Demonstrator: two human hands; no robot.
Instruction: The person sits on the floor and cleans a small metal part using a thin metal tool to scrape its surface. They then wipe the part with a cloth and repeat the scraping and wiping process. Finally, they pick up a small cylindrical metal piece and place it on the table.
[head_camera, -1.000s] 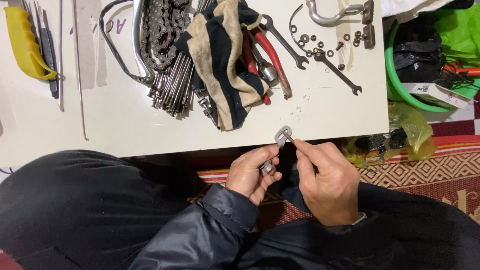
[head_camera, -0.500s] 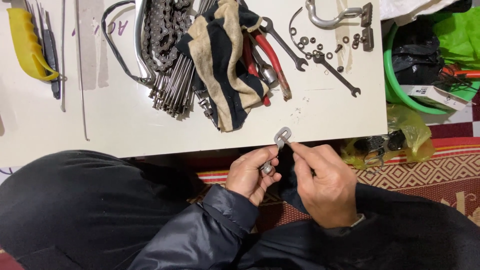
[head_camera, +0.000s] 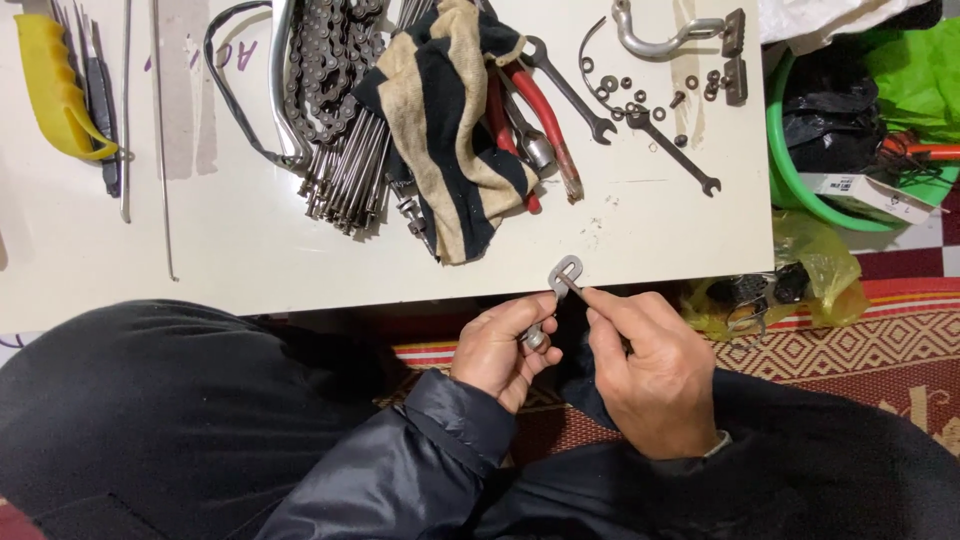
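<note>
Spanner (head_camera: 565, 272) is pinched in the right hand (head_camera: 655, 375) fingers, set against a small nut (head_camera: 537, 339) gripped by the left hand (head_camera: 498, 350) fingers, turning seemingly unfinished.

A: Lighting even, bright, diffuse from overhead; white table (head_camera: 250, 250) nearly overexposed.
B: Shadows soft and short. Focus sharp throughout; dark jacket sleeves (head_camera: 420, 450) lose detail. No blur.

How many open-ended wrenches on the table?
2 clearly visible. One wrench runs diagonally just right of the striped rag, beside the red-handled pliers. The other wrench lies further right, among the loose nuts and washers. More may be hidden under the rag.
</note>
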